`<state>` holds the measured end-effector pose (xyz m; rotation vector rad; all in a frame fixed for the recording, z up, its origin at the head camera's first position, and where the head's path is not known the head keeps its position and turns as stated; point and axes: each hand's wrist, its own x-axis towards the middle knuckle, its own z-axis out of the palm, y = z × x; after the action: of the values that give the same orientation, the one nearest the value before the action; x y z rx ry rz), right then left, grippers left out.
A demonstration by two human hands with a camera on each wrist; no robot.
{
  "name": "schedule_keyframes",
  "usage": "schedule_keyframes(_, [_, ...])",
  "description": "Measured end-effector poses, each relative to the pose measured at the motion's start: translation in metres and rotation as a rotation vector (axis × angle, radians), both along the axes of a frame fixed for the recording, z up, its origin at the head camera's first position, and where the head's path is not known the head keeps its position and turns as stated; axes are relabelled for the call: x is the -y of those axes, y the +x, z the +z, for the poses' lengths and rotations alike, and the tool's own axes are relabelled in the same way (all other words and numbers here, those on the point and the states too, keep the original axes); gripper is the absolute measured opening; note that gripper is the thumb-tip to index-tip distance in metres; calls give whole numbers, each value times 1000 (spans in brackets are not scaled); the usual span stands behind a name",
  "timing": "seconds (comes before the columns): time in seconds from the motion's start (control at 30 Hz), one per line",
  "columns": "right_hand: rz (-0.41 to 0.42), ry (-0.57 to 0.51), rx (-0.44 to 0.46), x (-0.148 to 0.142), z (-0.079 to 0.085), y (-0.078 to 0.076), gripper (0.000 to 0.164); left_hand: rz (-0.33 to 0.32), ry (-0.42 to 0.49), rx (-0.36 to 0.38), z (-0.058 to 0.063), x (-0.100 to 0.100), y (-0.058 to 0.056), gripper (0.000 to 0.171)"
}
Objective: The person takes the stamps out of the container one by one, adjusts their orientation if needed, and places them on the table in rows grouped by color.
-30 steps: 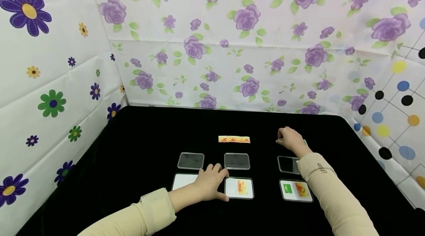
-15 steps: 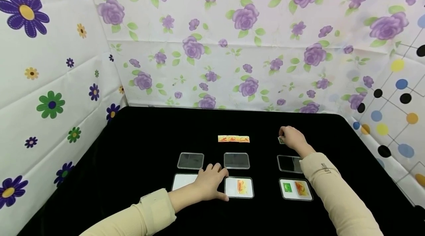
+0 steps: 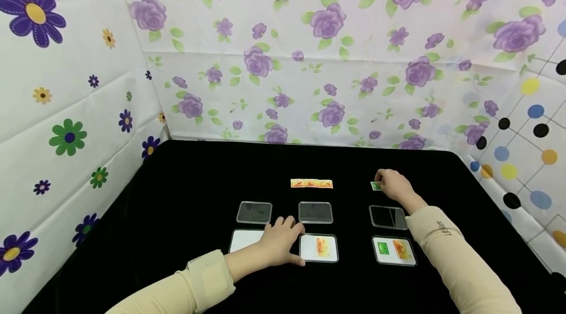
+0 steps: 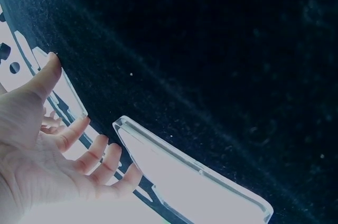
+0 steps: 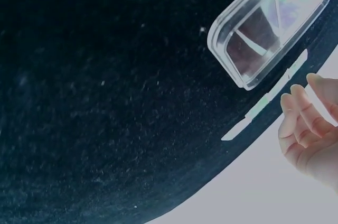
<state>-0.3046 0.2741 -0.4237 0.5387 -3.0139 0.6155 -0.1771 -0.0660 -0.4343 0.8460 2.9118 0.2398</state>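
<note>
In the head view my left hand (image 3: 280, 244) lies with spread, lightly bent fingers between two clear-rimmed cases, a white one (image 3: 244, 241) partly behind it and a middle one (image 3: 328, 248) holding an orange-and-yellow stamp-like piece (image 3: 323, 247). The left wrist view shows nothing in its palm. My right hand (image 3: 395, 185) is over the table's far right, beside a small green stamp-like piece (image 3: 376, 186). From the right wrist, its loosely bent fingers are close to a row of thin pieces (image 5: 264, 100); whether they touch is unclear, and no piece is pinched.
Dark clear-rimmed cases sit in a row behind: left (image 3: 254, 212), middle (image 3: 315, 213) and right (image 3: 387, 217). In front of the right one is a case (image 3: 405, 258) with green and orange pieces. A yellow-orange strip (image 3: 311, 184) lies farther back on the black cloth (image 3: 199, 176).
My right hand has shifted slightly to the right, uncovering the green stamp-like piece at its left. The left hand and the cases have stayed in place.
</note>
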Motion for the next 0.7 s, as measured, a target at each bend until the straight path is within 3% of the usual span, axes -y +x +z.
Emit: schedule_keyframes(0.7, [41,-33,5,-3,20,12,15,-6,-19,16,3,0,0,65])
